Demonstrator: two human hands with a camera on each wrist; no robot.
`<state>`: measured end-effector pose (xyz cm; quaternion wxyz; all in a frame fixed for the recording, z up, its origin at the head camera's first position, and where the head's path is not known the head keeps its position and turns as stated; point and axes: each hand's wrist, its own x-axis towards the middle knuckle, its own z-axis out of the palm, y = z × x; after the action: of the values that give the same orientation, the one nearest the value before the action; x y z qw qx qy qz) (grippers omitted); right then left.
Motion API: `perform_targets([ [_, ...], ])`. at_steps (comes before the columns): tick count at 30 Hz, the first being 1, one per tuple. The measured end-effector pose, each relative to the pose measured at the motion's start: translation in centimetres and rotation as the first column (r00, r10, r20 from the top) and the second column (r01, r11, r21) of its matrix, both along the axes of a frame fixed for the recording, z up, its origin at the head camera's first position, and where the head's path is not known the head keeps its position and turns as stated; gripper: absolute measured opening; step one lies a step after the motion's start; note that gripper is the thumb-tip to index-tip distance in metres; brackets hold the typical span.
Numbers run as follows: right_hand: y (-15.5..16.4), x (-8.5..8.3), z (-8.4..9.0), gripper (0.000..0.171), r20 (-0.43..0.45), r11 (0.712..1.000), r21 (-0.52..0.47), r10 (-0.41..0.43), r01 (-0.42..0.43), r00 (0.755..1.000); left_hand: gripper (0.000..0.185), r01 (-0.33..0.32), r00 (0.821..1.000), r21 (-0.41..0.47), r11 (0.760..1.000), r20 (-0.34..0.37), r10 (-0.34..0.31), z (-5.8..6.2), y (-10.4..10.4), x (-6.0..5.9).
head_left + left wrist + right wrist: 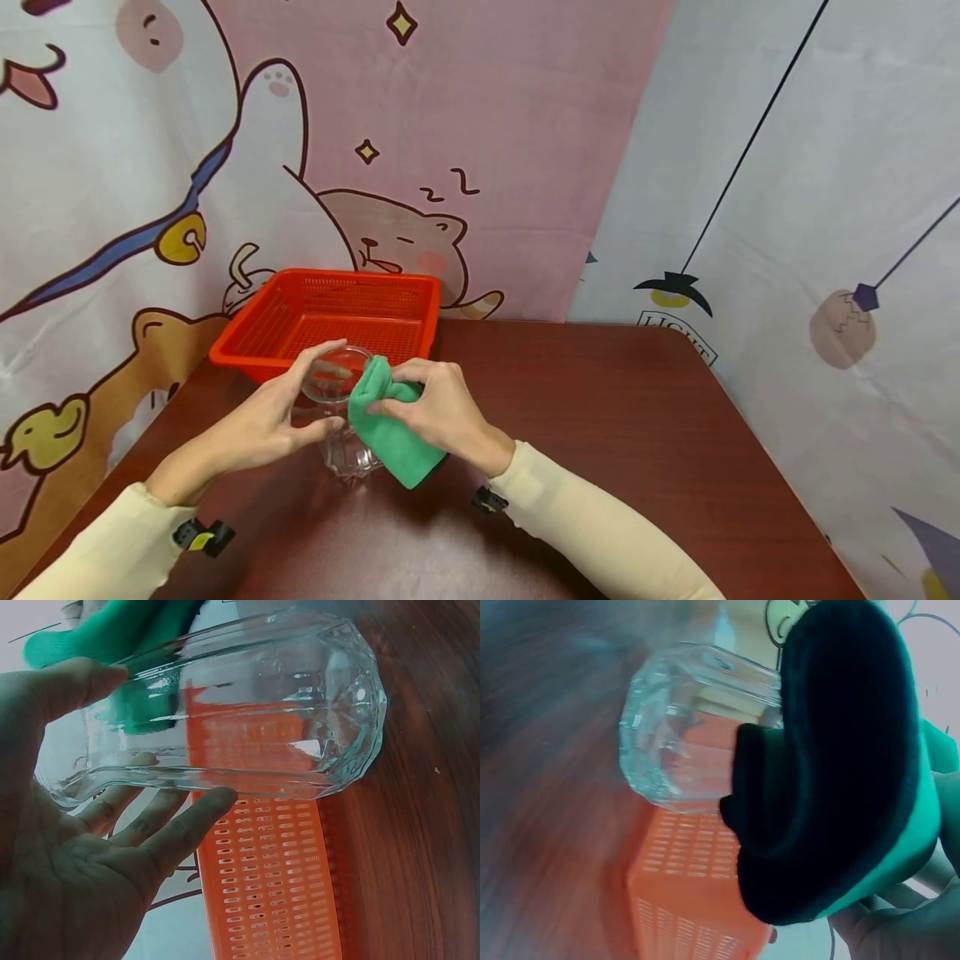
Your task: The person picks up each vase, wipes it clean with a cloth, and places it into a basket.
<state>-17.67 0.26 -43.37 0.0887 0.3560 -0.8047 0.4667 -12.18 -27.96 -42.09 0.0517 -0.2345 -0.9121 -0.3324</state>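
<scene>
Spanning view: dark wooden table (600, 433), cartoon curtains (487, 125) behind; red basket (337, 312) far-left, bare right. Left hand (262, 421) grips glass (337, 417); right hand (442, 408) pinches green cloth (386, 433).

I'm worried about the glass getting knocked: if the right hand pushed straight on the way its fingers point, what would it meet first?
Most likely the glass itself. The right hand pinches a green cloth against its rim, fingers pointing left toward it and the left hand. The red basket sits farther back.
</scene>
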Motion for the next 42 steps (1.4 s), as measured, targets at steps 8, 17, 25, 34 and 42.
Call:
perform_targets([
  [8, -0.2, 0.2, -1.2, 0.03, -0.092, 0.985, 0.169, -0.007, 0.023, 0.996, 0.109, 0.014, 1.0, 0.004, 1.0, -0.009, -0.014, -0.4, -0.1, -0.1],
  [17, 0.0, -0.1, -1.4, 0.033, -0.022, 0.96, 0.279, 0.001, 0.005, 1.0, 0.105, 0.014, 1.0, -0.002, 1.0, -0.021, -0.014, 0.0, 0.0, -0.1],
  [25, 0.1, -0.5, -2.2, 0.037, -0.042, 0.918, 0.396, 0.013, 0.005, 0.999, 0.104, 0.021, 1.0, 0.018, 1.0, -0.006, -0.021, 0.3, -0.1, 0.0],
  [34, 0.2, -0.7, -2.9, 0.042, 0.011, 0.864, 0.504, 0.02, -0.023, 1.0, 0.105, -0.015, 1.0, -0.01, 1.0, 0.009, 0.015, 0.4, -0.2, 0.2],
  [42, 0.2, -0.8, -3.6, 0.052, 0.067, 0.837, 0.542, 0.045, -0.074, 0.997, 0.106, -0.019, 1.0, -0.018, 1.0, 0.003, 0.019, 0.2, -0.3, 0.1],
])
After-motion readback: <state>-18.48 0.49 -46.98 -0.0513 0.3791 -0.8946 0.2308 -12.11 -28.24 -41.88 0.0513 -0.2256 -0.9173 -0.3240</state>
